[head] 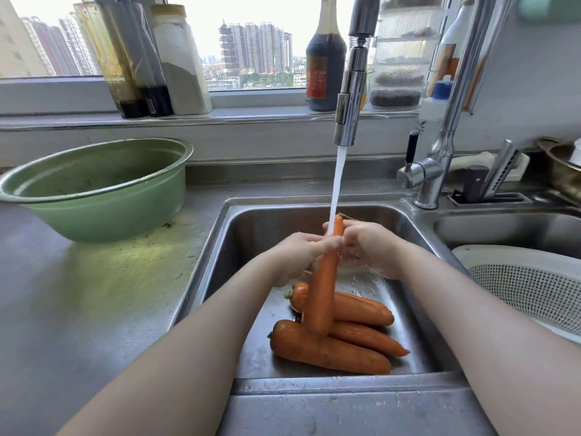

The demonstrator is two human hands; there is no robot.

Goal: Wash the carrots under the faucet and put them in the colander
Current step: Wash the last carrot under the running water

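I am watching both hands working over the sink (251, 234); the left hand (301, 250) is curling its fingers round a long carrot (320, 291) near its upper part, and the right hand (367, 247) is closing on the same carrot from the other side, its fingers bent against the narrow top; both are gripping it, neither lying flat. The carrot is standing nearly upright, thick end down and toward me, thin end up; the stream of water (338, 180) from the faucet (350, 99) is falling onto that thin end, just above the fingers. Its lower end is hanging in front of three carrots (361, 309) lying wet on the sink floor, and I cannot tell whether it is touching them. The colander (528, 284), white and finely meshed, is sitting in the basin to the right, well apart from the hands; I am seeing no carrot in the part that shows. A green bowl (103, 196) is resting on the counter (78, 294) to the left; a dark bottle (325, 58) is standing on the windowsill behind the faucet.
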